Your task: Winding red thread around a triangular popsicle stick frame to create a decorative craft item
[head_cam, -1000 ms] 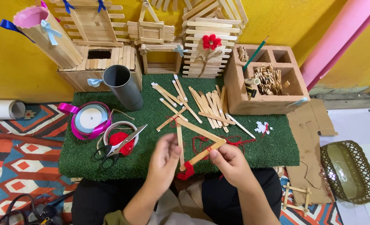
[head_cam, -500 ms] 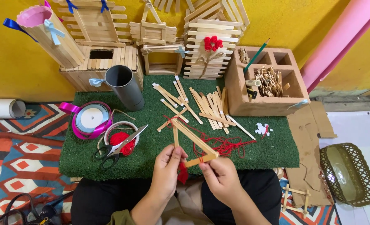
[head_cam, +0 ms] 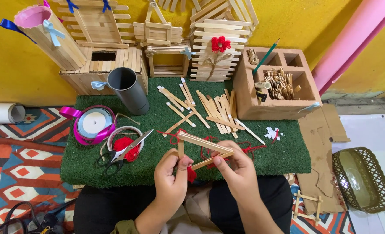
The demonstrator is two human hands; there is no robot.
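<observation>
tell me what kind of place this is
Most likely a home craft corner set up on the floor: a green turf mat against a yellow wall, loose craft sticks, finished stick houses, ribbon spool and scissors. Both hands hold a stick frame.

I am seeing a bright, evenly lit overhead view. Soft light is falling from above and casting only faint shadows under the hands (head_cam: pixel 210 173) and beside the grey tube (head_cam: pixel 129 89). A white glare is shining off the ribbon spool (head_cam: pixel 93 123) and off the wicker basket (head_cam: pixel 362 180). Colours are looking vivid and focus is staying sharp in the middle. The wide lens is bending straight lines near the edges.
</observation>
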